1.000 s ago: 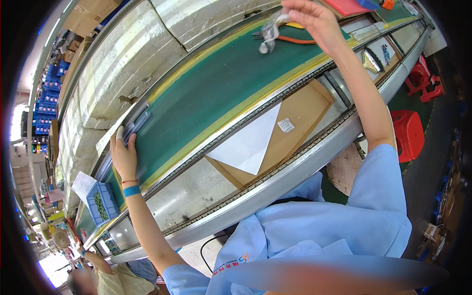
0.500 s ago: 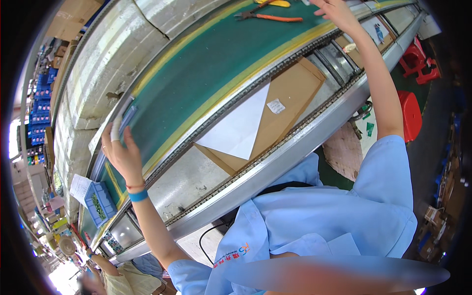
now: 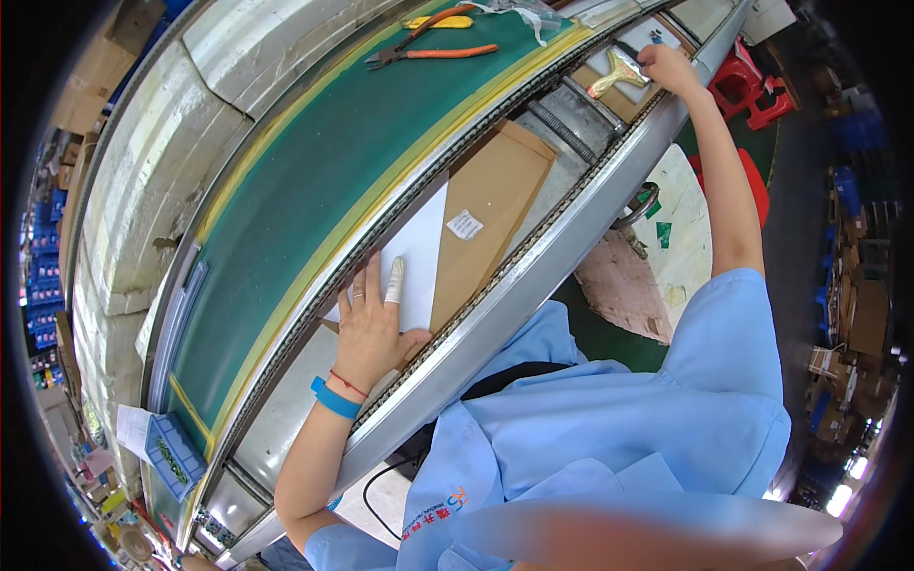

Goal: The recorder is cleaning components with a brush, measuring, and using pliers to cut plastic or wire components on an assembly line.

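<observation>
Two spots are in use at once, both along the person's side of the green belt point(image 3: 286, 205); the left hand point(image 3: 371, 328) lies flat beside the belt's near edge, fingers spread, one wearing a white wrap point(image 3: 394, 281), palm down on the white sheet point(image 3: 425, 224) that sits over some brown cardboard point(image 3: 493, 181), so it's resting or pressing and not gripping anything; the right hand point(image 3: 672, 72) is on that same side of the belt but farther right, fingers curled down at a brush-like tool point(image 3: 617, 76) with a yellowish handle, and honestly I can't tell if it's grasped or just touched; orange-handled pliers point(image 3: 447, 51) lie on the belt toward its right, and a blue bin point(image 3: 193, 461) is at its left end; my read is that the step in hand is getting at the tool while the left palm steadies the sheet; the next move probably calls for a sure pinch over there, left palm kept light.
</observation>
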